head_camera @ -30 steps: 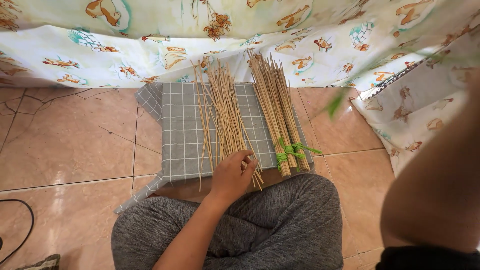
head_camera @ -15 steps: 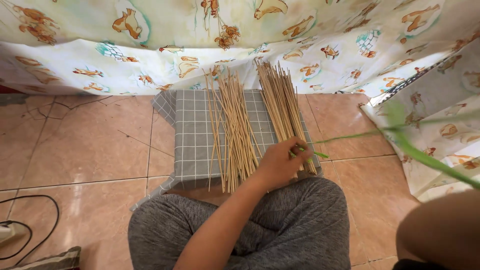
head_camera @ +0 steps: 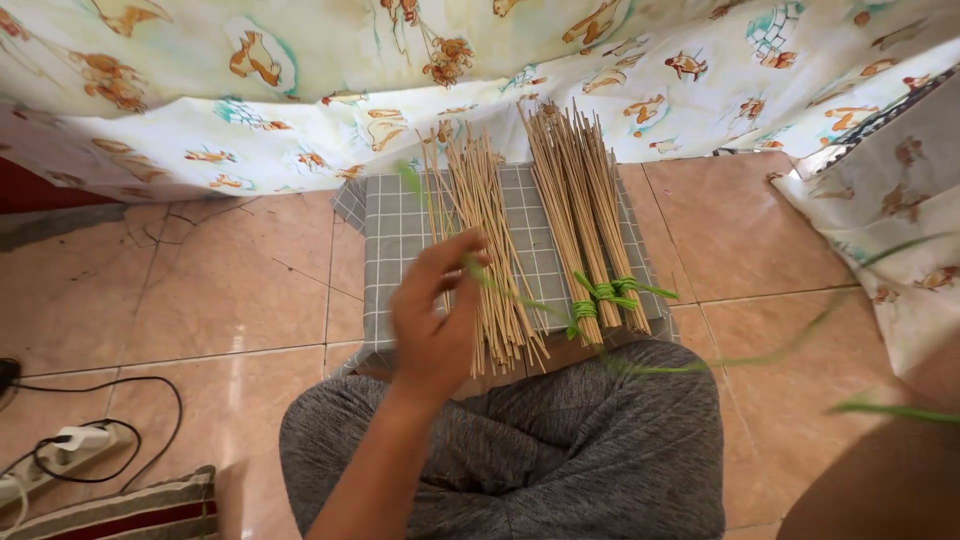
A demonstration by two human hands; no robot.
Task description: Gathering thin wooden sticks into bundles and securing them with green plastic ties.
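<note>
- While my left hand pinches it above the loose sticks, the green strip trails rightward: light, limp, slippery.
- Best gripped near its end.
- Right hand: unseen.

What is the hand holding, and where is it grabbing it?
The left hand pinches a thin green strip near one end, above the loose sticks. The right hand is out of view.
</note>
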